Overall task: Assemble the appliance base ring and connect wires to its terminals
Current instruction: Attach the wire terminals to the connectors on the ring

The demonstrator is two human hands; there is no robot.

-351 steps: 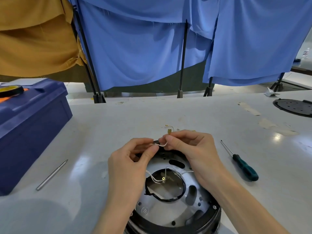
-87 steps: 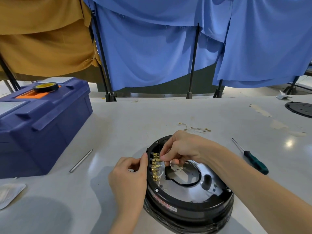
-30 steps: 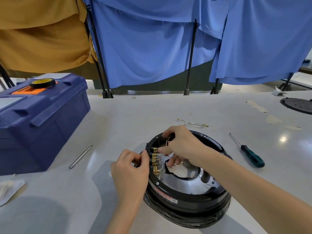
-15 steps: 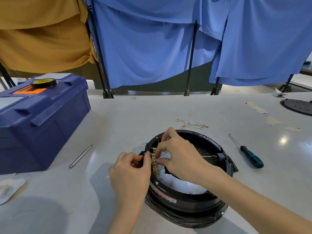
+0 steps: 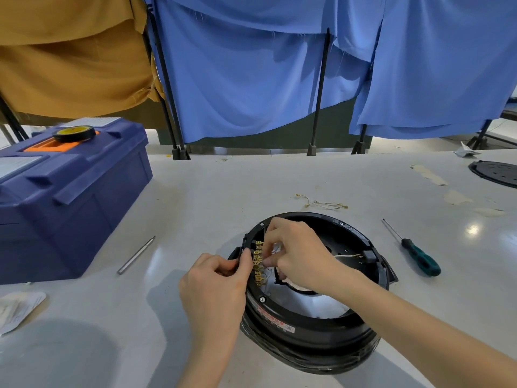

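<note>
The black appliance base ring (image 5: 316, 329) stands tilted on the table in front of me, its open side facing up. A row of brass terminals (image 5: 257, 264) runs along its left inner rim. My left hand (image 5: 215, 287) grips the ring's left edge beside the terminals, thumb on the rim. My right hand (image 5: 296, 253) reaches inside and pinches a thin white wire at the terminal row. Another white wire (image 5: 347, 256) crosses the inside towards the right rim. Loose wires with brass ends (image 5: 321, 204) lie on the table behind the ring.
A green-handled screwdriver (image 5: 414, 254) lies to the right of the ring. A metal rod (image 5: 135, 255) lies to the left. A blue toolbox (image 5: 64, 191) with a tape roll (image 5: 74, 133) stands at far left. A black disc (image 5: 498, 173) sits at far right.
The ring has tipped further up on its near edge, so its dark interior now faces me. My right hand has shifted slightly along the terminal row. My left hand keeps its hold.
</note>
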